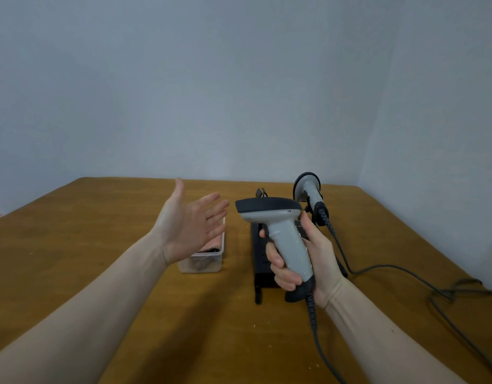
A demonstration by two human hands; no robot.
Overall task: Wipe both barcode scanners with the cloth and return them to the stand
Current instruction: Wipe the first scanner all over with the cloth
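1. On the worktop (128,273), centre-right: black stand (263,275) lies flat, long axis running away from the person; probably parked there so both scanners drop back within easy reach
2. Second scanner (308,189) sits docked at the stand's far end, head up, cable (405,270) trailing off right; looks not yet handled
3. First scanner (283,234) held in the air in front of the stand, head pointing left, grey handle specked with pale debris; right hand (319,259) wraps the handle, fingers (278,261) curled round the front, thumb up the back. My read: presented this way so the dirty side is open for wiping
4. Left hand (189,225) raised, palm open, fingers straight, holding nothing; hovers above the tub, likely about to fetch the cloth
5. Clear plastic tub (209,266) left of the stand, partly hidden by the left hand: holds a pinkish cloth (215,241), plus something dark under it I can't identify
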